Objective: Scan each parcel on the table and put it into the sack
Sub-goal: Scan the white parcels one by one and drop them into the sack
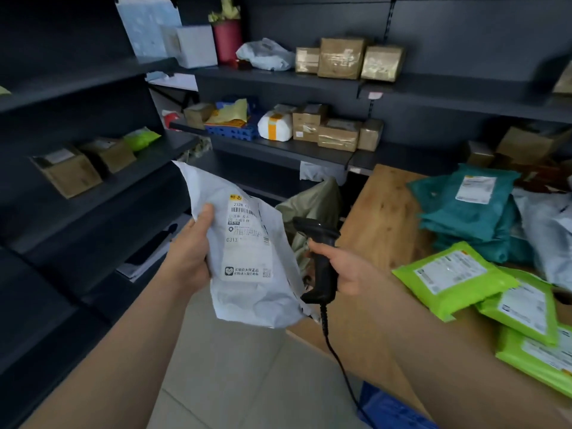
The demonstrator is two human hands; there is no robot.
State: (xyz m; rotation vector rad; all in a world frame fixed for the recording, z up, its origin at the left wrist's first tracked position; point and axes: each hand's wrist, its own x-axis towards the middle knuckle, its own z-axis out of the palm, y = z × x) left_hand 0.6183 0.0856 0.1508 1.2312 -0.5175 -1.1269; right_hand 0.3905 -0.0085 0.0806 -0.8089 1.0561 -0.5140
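My left hand grips a white plastic mailer parcel by its left edge, label side facing me, held up over the floor. My right hand grips the handle of a black corded barcode scanner, its head pointing left toward the parcel's label. Behind the parcel, an olive-grey sack stands beside the wooden table. On the table lie bright green parcels, teal parcels and a grey-white parcel.
Dark shelving runs along the left and back walls, holding cardboard boxes and a blue crate. A blue bin sits on the tiled floor below the table edge. The scanner's cable hangs down toward it.
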